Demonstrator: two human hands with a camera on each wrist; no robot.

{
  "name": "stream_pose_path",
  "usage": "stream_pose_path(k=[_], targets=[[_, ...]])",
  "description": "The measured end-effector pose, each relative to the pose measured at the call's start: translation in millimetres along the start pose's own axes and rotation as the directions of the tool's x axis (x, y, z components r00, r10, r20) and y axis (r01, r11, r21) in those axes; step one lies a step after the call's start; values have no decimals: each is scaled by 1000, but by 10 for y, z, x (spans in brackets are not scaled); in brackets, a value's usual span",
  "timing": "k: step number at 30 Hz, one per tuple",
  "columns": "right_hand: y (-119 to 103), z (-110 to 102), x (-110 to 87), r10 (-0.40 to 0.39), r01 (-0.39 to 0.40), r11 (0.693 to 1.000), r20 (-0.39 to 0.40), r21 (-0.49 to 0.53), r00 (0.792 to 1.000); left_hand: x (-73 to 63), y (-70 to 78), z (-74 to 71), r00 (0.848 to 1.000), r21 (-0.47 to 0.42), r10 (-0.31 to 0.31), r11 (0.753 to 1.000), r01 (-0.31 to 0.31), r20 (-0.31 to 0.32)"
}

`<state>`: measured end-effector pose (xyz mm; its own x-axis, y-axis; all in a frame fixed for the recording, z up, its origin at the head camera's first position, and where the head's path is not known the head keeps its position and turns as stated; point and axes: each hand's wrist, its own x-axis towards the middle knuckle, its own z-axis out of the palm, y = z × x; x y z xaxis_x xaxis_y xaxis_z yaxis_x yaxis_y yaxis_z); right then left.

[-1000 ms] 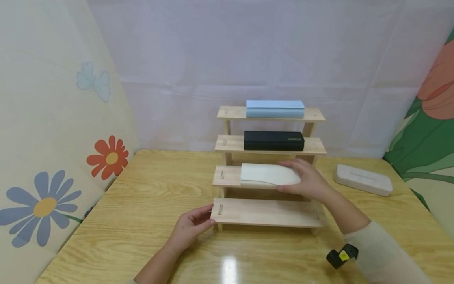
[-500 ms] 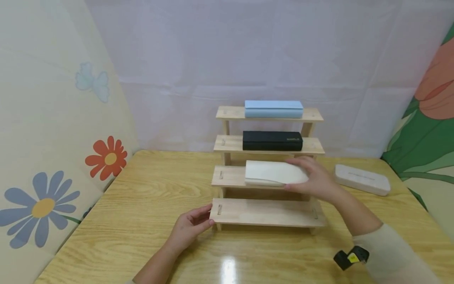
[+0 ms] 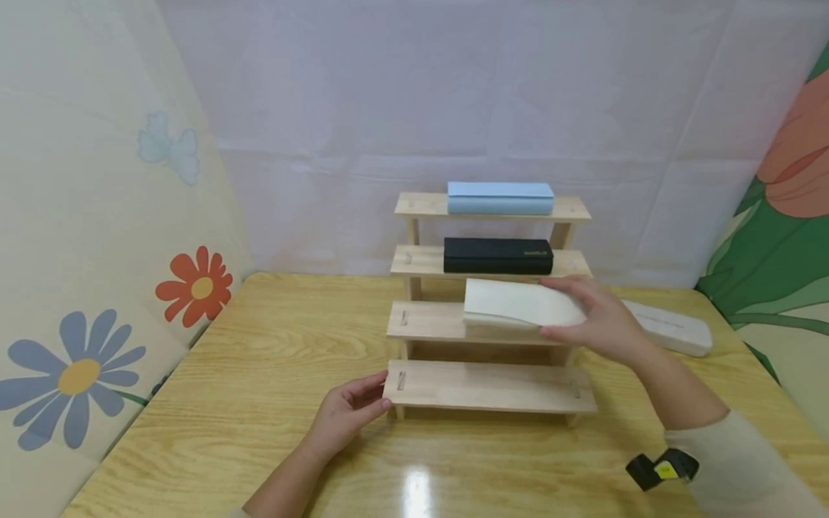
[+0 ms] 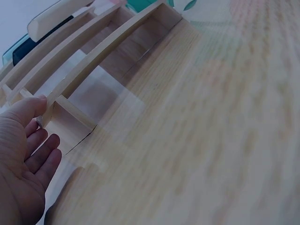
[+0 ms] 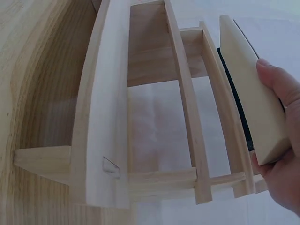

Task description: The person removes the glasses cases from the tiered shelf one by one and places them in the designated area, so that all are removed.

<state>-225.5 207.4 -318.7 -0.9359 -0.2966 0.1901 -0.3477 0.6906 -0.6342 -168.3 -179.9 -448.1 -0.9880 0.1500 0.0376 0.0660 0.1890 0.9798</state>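
Note:
My right hand (image 3: 602, 320) grips the right end of a white glasses case (image 3: 508, 301), thumb on the near side and fingers on the far side. It hangs slightly tilted over the second step from the bottom of a wooden stepped stand (image 3: 488, 385); in the right wrist view the case (image 5: 253, 89) is raised above that step. My left hand (image 3: 350, 414) holds the left end of the lowest step. Seen from the left wrist, its thumb presses the step's edge while the lower fingers curl loosely. A black glasses case (image 3: 497, 256) and a light blue case (image 3: 500, 198) lie on the upper steps.
A pale, long rounded case (image 3: 676, 329) lies on the wood-grain table (image 3: 285, 338) right of the stand, partly behind my right hand. White cloth (image 3: 363, 108) hangs behind, and flower-printed panels (image 3: 78, 216) stand at the sides. A black device (image 3: 660, 469) sits at the right sleeve.
My right hand has moved right and up with the white glasses case, raising it off the step. My left hand has stayed at the lowest step's left end.

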Motion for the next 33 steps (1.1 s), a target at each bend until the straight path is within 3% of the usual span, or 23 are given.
stream_pose_path(k=[23,33], targets=[[127,-371,-167,59,-61,998,-52,-33,997,9,-28,-6,1000,-9,-1,1000,1,8],[206,-503,-265,39,-44,998,-94,-48,995,7,-13,-5,1000,-6,-5,1000,5,4]])
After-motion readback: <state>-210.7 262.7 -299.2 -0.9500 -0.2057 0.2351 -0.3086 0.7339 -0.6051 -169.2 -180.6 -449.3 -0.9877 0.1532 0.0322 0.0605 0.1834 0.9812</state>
